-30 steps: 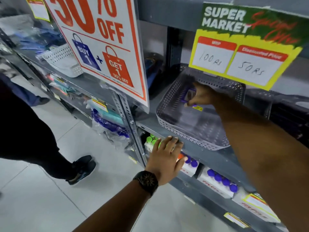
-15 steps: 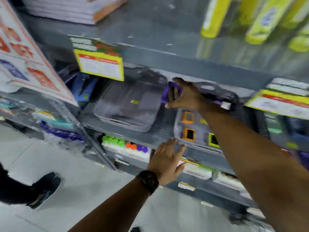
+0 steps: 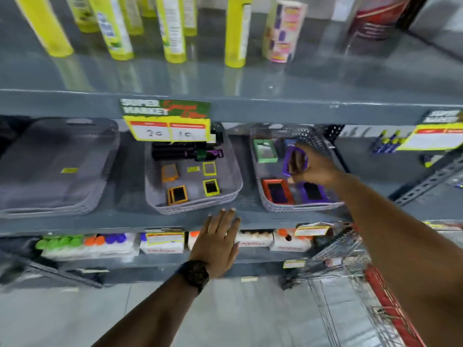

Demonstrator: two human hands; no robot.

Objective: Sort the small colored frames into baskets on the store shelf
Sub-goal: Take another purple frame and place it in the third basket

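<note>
My right hand (image 3: 313, 166) grips a small purple frame (image 3: 288, 160) above the right grey basket (image 3: 300, 209). That basket holds a green frame (image 3: 265, 151), a red-orange frame (image 3: 276, 192) and a purple frame (image 3: 313, 192). The middle grey basket (image 3: 195, 206) holds orange frames (image 3: 177, 195) and yellow frames (image 3: 211, 187), plus dark items at its back. A left grey basket (image 3: 57, 169) holds only a small yellow label. My left hand (image 3: 218, 242), fingers spread and empty, rests against the shelf's front edge below the middle basket.
Yellow bottles (image 3: 172, 28) stand on the shelf above. A price sign (image 3: 167, 121) hangs over the middle basket. Boxed items with coloured caps (image 3: 82, 244) fill the lower shelf. A wire shopping cart (image 3: 350, 266) stands at the lower right.
The view has swung right along the shelf. My right hand carried the purple frame from the left basket, past the middle one, to above the right basket. My left hand slid right along the shelf edge.
</note>
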